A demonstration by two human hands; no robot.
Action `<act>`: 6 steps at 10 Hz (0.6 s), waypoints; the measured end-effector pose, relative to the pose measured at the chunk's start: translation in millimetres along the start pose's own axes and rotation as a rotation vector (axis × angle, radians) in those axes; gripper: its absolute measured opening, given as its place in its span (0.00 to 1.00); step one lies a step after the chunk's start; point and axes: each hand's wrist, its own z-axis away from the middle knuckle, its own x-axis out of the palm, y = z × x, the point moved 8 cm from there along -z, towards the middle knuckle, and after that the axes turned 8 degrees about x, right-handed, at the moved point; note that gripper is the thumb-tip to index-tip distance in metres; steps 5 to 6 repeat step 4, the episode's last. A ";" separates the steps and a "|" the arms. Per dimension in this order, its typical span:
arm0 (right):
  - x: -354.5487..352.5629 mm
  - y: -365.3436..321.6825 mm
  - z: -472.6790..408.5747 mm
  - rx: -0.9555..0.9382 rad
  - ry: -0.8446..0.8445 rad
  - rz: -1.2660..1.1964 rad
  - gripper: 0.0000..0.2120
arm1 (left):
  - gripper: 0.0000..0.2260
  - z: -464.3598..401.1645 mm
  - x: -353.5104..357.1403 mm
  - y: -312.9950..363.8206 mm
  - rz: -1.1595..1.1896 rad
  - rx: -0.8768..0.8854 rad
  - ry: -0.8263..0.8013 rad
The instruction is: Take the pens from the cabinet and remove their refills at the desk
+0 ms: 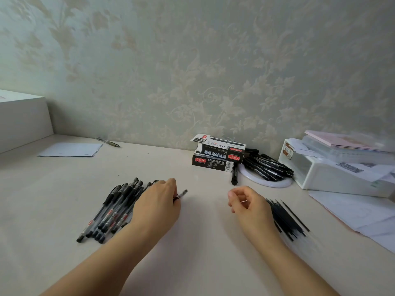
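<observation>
Pens (111, 212) in a loose bundle on the counter (192, 242), left of centre, caps pointing away. Left hand (158, 204) lying over the bundle's right edge, fingers curled round one pen (181, 194) whose tip pokes out to the right. Right hand (245, 205) just off to the right, fingers loosely curled, pinching something thin and pale — too small to name. Refills (286, 218) — dark, thin, somewhat blurred — fanned on the counter just beside the right hand's outer edge. Further back: two stacked pen boxes (218, 155), a white ring (265, 182) carrying more black pens, a lone black pen (234, 176) in front. White bin (324, 174) and papers (363, 214) at far right; sheet (70, 149) at far left.
</observation>
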 end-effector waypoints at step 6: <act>0.4 2.5 -0.7 -0.029 0.013 0.058 0.07 | 0.09 1.6 1.7 20.1 -0.025 0.095 0.057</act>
